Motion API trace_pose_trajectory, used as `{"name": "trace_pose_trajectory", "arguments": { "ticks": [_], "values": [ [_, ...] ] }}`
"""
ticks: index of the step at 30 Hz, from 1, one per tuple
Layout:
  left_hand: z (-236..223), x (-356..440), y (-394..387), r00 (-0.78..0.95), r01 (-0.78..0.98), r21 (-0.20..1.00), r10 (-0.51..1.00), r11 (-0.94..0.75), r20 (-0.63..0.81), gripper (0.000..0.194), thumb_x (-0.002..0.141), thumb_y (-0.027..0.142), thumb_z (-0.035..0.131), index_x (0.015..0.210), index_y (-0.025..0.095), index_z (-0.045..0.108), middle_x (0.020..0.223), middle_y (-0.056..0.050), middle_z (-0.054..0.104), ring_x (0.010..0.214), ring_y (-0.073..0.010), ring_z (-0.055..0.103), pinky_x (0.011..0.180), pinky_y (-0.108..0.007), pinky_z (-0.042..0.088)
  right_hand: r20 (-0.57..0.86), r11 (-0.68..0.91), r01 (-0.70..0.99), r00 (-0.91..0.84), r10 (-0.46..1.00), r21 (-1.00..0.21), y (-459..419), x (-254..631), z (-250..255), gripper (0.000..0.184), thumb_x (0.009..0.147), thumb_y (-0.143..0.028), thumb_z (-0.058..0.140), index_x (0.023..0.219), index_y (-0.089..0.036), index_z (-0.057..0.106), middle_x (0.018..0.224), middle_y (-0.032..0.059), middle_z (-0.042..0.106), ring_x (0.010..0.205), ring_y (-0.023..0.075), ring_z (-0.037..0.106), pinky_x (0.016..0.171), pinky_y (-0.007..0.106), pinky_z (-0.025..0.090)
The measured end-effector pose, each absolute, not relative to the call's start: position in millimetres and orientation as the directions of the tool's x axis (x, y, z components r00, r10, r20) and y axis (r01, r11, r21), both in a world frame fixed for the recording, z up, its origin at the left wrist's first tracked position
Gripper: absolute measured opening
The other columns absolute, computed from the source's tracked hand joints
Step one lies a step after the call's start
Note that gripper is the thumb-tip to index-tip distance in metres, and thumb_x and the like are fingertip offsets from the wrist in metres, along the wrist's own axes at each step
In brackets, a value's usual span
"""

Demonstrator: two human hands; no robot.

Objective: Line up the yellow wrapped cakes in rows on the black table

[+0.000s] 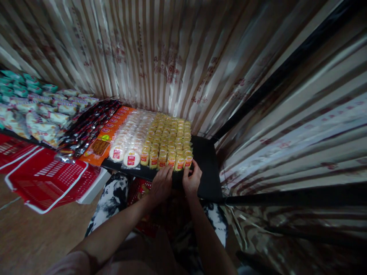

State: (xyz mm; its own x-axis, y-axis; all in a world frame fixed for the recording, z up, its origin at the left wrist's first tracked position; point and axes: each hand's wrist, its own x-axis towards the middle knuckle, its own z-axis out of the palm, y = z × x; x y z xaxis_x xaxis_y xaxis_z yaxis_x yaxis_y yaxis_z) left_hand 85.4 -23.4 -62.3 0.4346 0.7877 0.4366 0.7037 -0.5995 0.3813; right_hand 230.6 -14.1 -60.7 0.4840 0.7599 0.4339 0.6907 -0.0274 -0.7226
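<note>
Small yellow wrapped snack packets (169,139) with red and white labels stand in tight rows on a black shelf (205,160). My left hand (163,184) rests its fingers, stretched out side by side, against the front packets near the middle. At the right front corner, my right hand (192,178) has its thumb and fingers bent around the end packet (188,162). Left of the yellow rows are clear-wrapped round white snacks (132,158) with red labels. How firmly my fingers press is hard to see in the dim light.
Further left lie an orange snack bag (99,147), dark shiny packets (86,126), white packets (43,118) and green packets (20,86). A red basket (51,179) with white handles stands below. A striped printed sheet (160,57) hangs behind, with a black post (258,88) at right.
</note>
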Motion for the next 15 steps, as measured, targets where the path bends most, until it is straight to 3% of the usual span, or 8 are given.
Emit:
{"name": "trace_pose_trajectory", "arguments": {
  "ticks": [6, 9, 12, 15],
  "values": [
    [-59, 68, -37, 0.517, 0.549, 0.43, 0.695, -0.717, 0.499, 0.034, 0.085, 0.01, 0.037, 0.116, 0.01, 0.052, 0.115, -0.015, 0.055, 0.113, -0.0225, 0.047, 0.096, -0.041, 0.044, 0.479, -0.013, 0.659, 0.56, 0.676, -0.752, -21, 225, -51, 0.043, 0.085, -0.032, 0.042, 0.124, -0.014, 0.045, 0.118, 0.0159, 0.053, 0.103, 0.0223, 0.049, 0.073, 0.032, 0.048],
    [-66, 54, -53, 0.62, 0.485, 0.489, 0.679, -0.725, 0.393, 0.027, 0.084, 0.012, 0.041, 0.105, 0.014, 0.059, 0.105, -0.011, 0.059, 0.104, -0.0207, 0.052, 0.089, -0.037, 0.048, 0.488, 0.086, 0.622, 0.513, 0.706, -0.778, -41, 217, -40, 0.033, 0.087, -0.031, 0.042, 0.114, -0.015, 0.05, 0.102, 0.0121, 0.059, 0.089, 0.0181, 0.056, 0.068, 0.028, 0.047],
    [-82, 45, -64, 0.656, 0.511, 0.617, 0.735, -0.599, 0.17, 0.024, 0.081, 0.015, 0.048, 0.1, 0.016, 0.062, 0.106, -0.01, 0.062, 0.104, -0.0213, 0.053, 0.091, -0.037, 0.046, 0.4, 0.176, 0.664, 0.2, 0.895, -0.727, -68, 207, -35, 0.021, 0.09, -0.03, 0.04, 0.091, -0.017, 0.057, 0.075, 0.0046, 0.062, 0.073, 0.0149, 0.059, 0.071, 0.027, 0.046],
    [-107, 44, -64, 0.581, 0.585, 0.773, 0.792, -0.246, -0.187, 0.029, 0.075, 0.015, 0.052, 0.101, 0.016, 0.064, 0.111, -0.011, 0.062, 0.109, -0.0237, 0.053, 0.097, -0.038, 0.042, 0.009, 0.157, 0.792, -0.188, 0.982, -0.59, -88, 192, -44, 0.025, 0.09, -0.028, 0.038, 0.085, -0.018, 0.061, 0.076, 0.006, 0.066, 0.075, 0.0157, 0.061, 0.073, 0.025, 0.044]
  ]
}}
